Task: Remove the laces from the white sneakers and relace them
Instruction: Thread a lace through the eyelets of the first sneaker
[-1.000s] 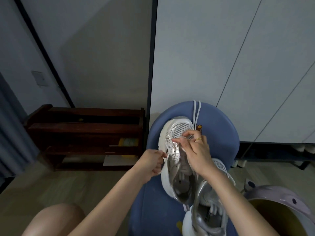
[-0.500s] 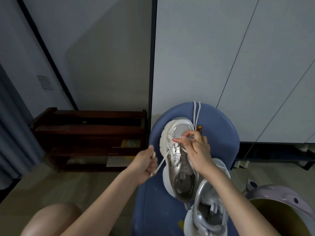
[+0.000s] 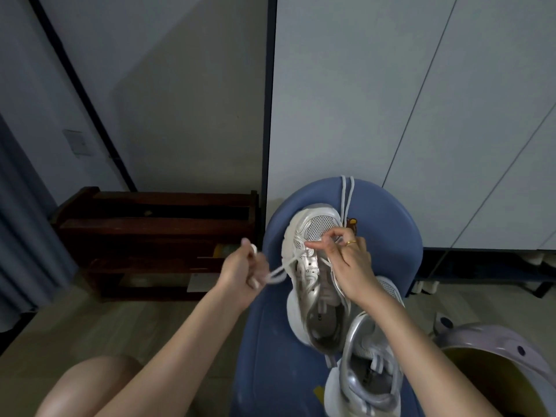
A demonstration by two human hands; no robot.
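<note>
A white and silver sneaker (image 3: pixel 313 275) lies toe-away on a blue chair seat (image 3: pixel 270 341). My left hand (image 3: pixel 243 270) grips a white lace (image 3: pixel 278 273) to the left of the shoe, the lace running taut to an eyelet near the toe. My right hand (image 3: pixel 346 263) rests on top of the shoe and pinches the lace at the front eyelets. A second sneaker (image 3: pixel 367 374) lies nearer me, partly under my right forearm. Two lace strands (image 3: pixel 346 197) trail over the chair's far edge.
A dark wooden shoe rack (image 3: pixel 150 236) stands at the left against the wall. White cabinet doors (image 3: pixel 406 100) rise behind the chair. A lilac tub (image 3: pixel 496 350) sits at the lower right. My bare knee (image 3: pixel 90 383) shows at the lower left.
My left hand has moved left and up, away from the shoe, drawing the lace out through the eyelet. My right hand has stayed at the toe eyelets.
</note>
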